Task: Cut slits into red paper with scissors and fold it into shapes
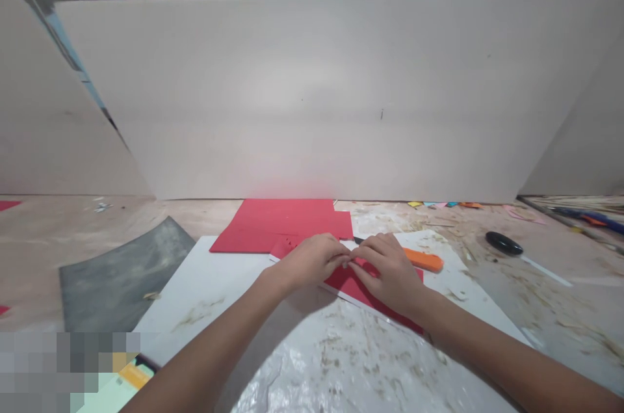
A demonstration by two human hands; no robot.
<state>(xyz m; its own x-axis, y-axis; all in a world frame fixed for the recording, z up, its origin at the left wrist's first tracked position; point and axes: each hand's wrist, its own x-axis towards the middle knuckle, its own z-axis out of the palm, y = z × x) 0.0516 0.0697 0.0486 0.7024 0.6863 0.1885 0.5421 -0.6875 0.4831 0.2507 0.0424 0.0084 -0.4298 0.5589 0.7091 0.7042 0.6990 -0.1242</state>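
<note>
My left hand (314, 260) and my right hand (387, 270) meet fingertip to fingertip over a narrow red sheet with a white edge (348, 284). The fingers of both are bent and pinched together. Whatever is between the fingertips is too small and hidden to make out. Just behind my right hand lies an orange utility knife (425, 260), partly covered by the fingers. Larger red sheets (287, 218) lie beyond my left hand. All of this rests on a white board (219, 289) marked with brown stains.
A dark grey sheet (124, 276) lies at the left. To the right is a black oval tool with a pale strip (504, 244). White panels (336, 94) stand at the back. Small coloured scraps (441, 204) lie along their foot, and several long tools (592, 216) sit at far right.
</note>
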